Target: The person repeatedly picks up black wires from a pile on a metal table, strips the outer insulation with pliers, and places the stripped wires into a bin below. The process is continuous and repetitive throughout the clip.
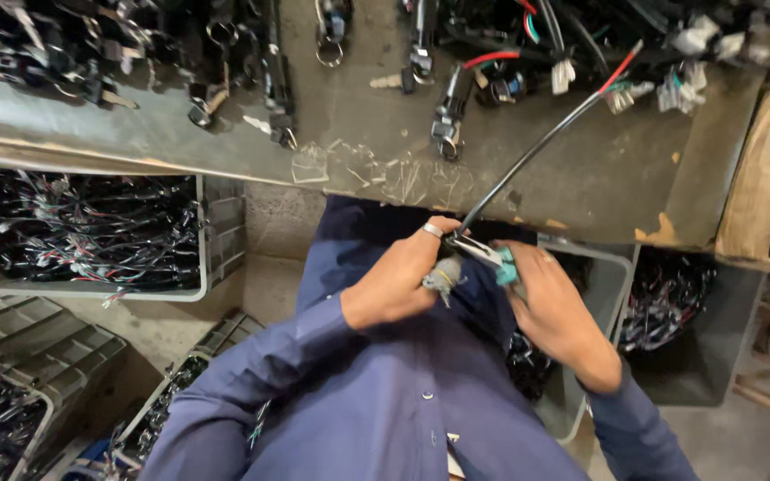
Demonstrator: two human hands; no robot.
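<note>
Scuffed grey bench (581, 169) (metal), sheathed black cable (536, 151), pliers (483, 254)

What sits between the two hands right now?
In the head view, the jaws of teal-handled pliers gripping the black cable's end lie between the left hand and right hand, above a small grey part.

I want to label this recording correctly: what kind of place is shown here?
Probably a small workshop for assembling wired switches. The workbench is strewn with cabled parts, a grey crate holds wire bundles, and the hands, left hand and right hand, work on a black cable.
</note>
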